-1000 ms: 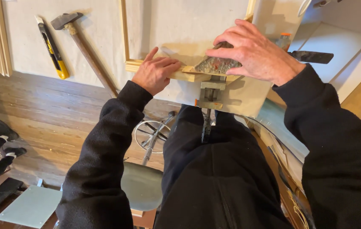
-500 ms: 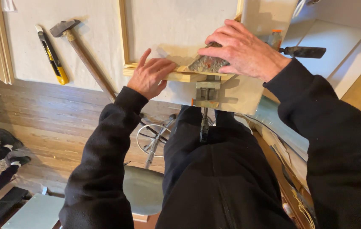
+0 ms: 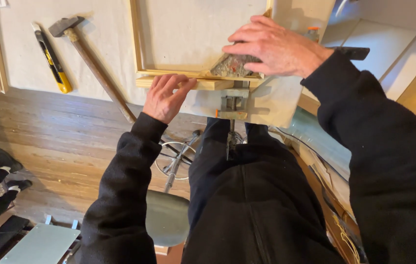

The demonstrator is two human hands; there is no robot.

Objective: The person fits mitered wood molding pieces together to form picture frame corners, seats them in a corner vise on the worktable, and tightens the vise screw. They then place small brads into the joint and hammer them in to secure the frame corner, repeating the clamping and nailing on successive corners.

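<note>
Both hands bear on a wooden frame (image 3: 142,58) lying flat at the near edge of the worktop (image 3: 32,54): the left hand (image 3: 166,98) rests flat with fingers together along the frame's front rail, while the right hand (image 3: 271,46) is cupped and pressing a rough grey sanding block (image 3: 232,66) onto the corner. I judge the frame light, stiff and splinter-prone at its joints, best gripped along a rail rather than a corner. Just below, a clamp (image 3: 232,102) grips the edge; a hammer (image 3: 90,63) and a yellow knife (image 3: 51,63) lie well left.
</note>
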